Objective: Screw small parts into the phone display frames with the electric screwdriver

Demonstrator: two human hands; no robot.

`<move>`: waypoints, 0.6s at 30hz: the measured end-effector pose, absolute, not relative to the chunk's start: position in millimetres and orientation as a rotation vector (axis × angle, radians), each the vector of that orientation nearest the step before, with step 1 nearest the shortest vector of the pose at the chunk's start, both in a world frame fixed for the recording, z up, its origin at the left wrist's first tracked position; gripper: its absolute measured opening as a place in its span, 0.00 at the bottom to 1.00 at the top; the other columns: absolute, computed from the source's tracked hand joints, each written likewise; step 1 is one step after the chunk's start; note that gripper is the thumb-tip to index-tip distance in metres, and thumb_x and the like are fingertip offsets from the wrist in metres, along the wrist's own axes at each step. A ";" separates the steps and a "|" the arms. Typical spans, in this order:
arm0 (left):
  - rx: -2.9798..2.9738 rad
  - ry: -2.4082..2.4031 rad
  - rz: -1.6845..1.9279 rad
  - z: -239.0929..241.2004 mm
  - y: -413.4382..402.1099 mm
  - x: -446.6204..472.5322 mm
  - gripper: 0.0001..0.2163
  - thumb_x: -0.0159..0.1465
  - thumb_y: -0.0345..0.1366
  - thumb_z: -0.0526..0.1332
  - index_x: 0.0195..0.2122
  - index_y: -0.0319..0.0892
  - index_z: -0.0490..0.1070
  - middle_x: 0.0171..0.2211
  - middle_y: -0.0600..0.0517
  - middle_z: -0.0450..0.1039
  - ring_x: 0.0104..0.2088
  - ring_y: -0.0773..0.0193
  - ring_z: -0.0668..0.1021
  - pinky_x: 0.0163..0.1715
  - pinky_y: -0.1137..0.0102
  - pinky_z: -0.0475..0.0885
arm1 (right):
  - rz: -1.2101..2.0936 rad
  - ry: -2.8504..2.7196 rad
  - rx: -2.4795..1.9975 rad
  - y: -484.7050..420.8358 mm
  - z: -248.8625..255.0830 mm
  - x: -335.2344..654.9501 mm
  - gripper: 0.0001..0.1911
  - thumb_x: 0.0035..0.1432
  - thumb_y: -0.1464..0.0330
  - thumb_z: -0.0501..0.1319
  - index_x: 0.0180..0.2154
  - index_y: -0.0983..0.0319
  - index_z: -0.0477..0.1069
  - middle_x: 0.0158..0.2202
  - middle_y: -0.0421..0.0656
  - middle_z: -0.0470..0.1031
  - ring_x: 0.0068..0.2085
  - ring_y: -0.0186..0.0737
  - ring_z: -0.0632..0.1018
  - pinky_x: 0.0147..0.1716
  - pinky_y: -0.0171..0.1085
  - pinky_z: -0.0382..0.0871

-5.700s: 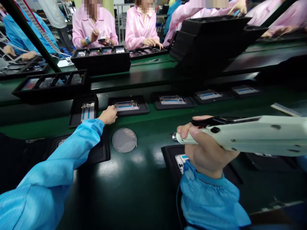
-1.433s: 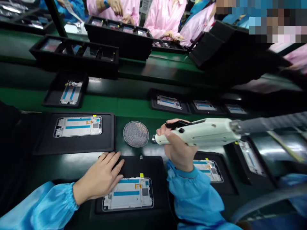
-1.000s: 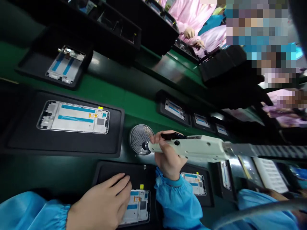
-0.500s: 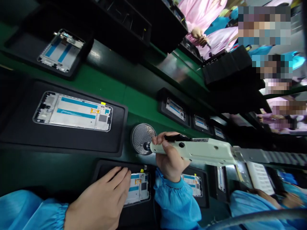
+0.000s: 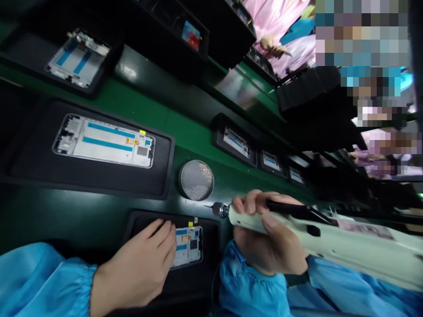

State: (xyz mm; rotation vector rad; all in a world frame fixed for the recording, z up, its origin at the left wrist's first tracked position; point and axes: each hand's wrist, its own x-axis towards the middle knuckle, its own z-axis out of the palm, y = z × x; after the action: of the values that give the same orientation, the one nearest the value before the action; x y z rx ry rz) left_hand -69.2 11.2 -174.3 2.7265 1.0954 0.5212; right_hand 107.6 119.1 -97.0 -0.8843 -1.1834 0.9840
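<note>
My right hand (image 5: 264, 233) is wrapped round a pale green electric screwdriver (image 5: 280, 222). Its thin bit points left, over the bench between a round perforated dish of small screws (image 5: 197, 179) and the near tray. My left hand (image 5: 142, 259) lies flat with fingers stretched over the left part of a phone frame (image 5: 193, 246), hiding that part. The frame has blue strips, an orange flex piece and a yellow tab, and sits in a black tray (image 5: 211, 259). Bit and dish are apart.
A second phone frame (image 5: 105, 141) lies in a black tray (image 5: 155, 180) at left, another (image 5: 79, 59) behind it. Several trayed frames (image 5: 236, 141) line the green bench (image 5: 185, 132) to the right. People in pink and blue clothing work across and beside me.
The screwdriver has drawn away from the screw dish, toward me and to the right, its bit now clear of the dish. My left hand stays on the phone frame.
</note>
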 end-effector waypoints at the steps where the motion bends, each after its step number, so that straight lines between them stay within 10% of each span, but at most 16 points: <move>1: 2.733 1.085 0.522 -174.6 11.3 -69.3 0.24 0.64 0.44 0.56 0.53 0.28 0.72 0.53 0.33 0.72 0.54 0.42 0.73 0.59 0.51 0.59 | 1.000 -1.199 -0.895 109.7 -94.7 107.4 0.12 0.46 0.72 0.61 0.37 0.59 0.75 0.25 0.38 0.63 0.27 0.34 0.68 0.23 0.35 0.63; 18: 2.764 1.113 0.648 -175.9 11.5 -68.1 0.20 0.65 0.41 0.56 0.47 0.26 0.75 0.48 0.31 0.75 0.50 0.42 0.76 0.52 0.53 0.65 | 1.212 -1.375 -0.874 69.0 -118.7 89.2 0.13 0.53 0.73 0.62 0.42 0.58 0.73 0.29 0.38 0.66 0.30 0.34 0.71 0.26 0.38 0.67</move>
State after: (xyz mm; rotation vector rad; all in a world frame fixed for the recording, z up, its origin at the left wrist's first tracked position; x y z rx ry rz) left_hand -68.1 11.5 -175.9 2.7643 1.1134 0.6478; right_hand 89.2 69.0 -118.7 -0.8741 -1.3749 1.2124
